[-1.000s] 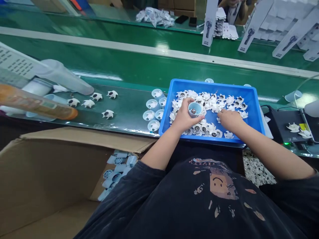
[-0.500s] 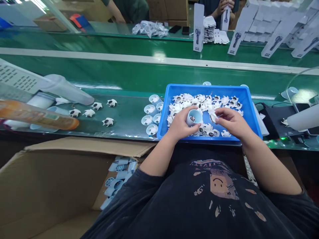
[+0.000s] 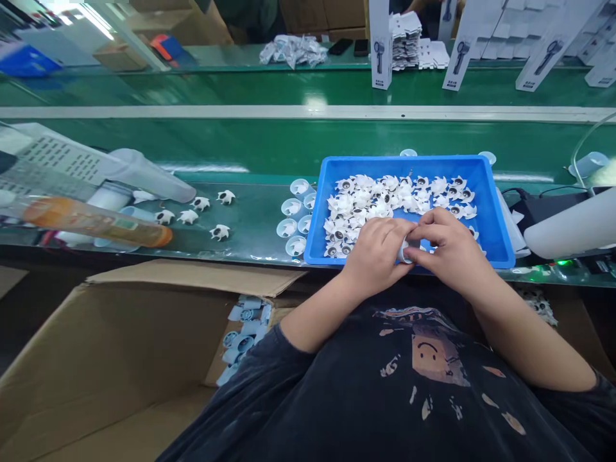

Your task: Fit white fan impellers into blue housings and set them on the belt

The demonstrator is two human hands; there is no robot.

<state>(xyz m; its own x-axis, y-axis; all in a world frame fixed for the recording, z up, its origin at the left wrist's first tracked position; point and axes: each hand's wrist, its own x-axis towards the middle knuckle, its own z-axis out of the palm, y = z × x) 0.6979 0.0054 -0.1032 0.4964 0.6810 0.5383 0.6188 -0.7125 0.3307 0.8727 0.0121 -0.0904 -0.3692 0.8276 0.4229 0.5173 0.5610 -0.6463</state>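
Note:
My left hand [image 3: 378, 255] is wrapped around a light-blue cup-shaped housing [image 3: 405, 252], tipped on its side so that its mouth faces right. Thumb and fingers of my right hand [image 3: 445, 247] are closed at that mouth. The white fan impeller seen there earlier is now hidden by my fingers. Both hands are over the front part of a blue tray [image 3: 500, 221], which holds many white fan impellers [image 3: 353, 205] with dark centres. Left of the tray stand several light-blue housings [image 3: 291, 206] with white impellers inside.
Several loose impellers [image 3: 220, 232] lie on the green bench [image 3: 255, 240] at left, near an orange bottle [image 3: 101, 221]. An open carton [image 3: 144, 333] below holds more blue housings [image 3: 245, 343]. White printed boxes [image 3: 380, 58] stand across the bench. A white cylinder [image 3: 572, 224] is at right.
My right hand has brought the impeller leftward to the housing's mouth. My left hand has turned the housing onto its side, and the hands now meet. The view has shifted slightly.

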